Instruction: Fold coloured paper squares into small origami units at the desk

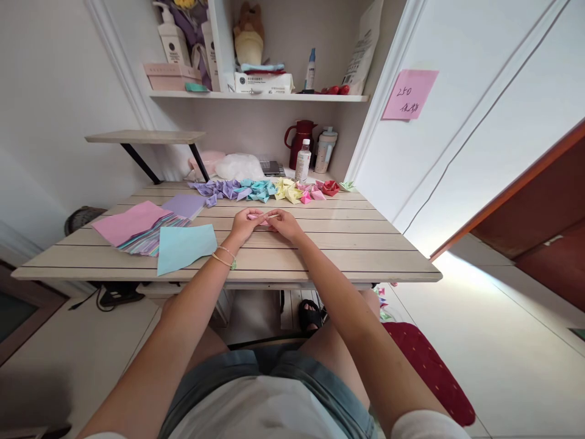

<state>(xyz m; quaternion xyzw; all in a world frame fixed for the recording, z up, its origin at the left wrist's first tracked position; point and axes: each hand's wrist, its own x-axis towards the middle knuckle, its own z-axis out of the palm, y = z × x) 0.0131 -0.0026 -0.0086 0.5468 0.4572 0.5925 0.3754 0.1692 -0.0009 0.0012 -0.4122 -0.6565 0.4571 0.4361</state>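
- Left hand was pinched on a small piece of pink paper, fingers bent over it, forearm coming in from the left.
- Right hand was pinched on the same paper from the other side; fingertips of both met around it. Two-sided grip probably because light paper would slip or spring open if held from one end only.
- Pink paper was mid-counter, straight ahead of the body, mostly hidden by fingers. Couldn't tell its exact shape or fold lines.
- Both hands were low, close over the counter; likely gave the wrists support and a flat surface to press on.
- Flat stock was on the left: pink sheet on top of a fanned stack, purple sheet behind, blue sheet in front near the left forearm. Fanned edges presumably made single sheets easy to pick off.
- Folded pieces were in a row along the back, roughly by colour: purple pieces, blue pieces, yellow pieces, pink pieces, red pieces, one pale green piece at the right end. Looked like sorting for easy counting, out of the elbows' way.
- White-capped bottle stood upright just behind the row, jug and tumbler behind it; set back, probably to avoid a knock.
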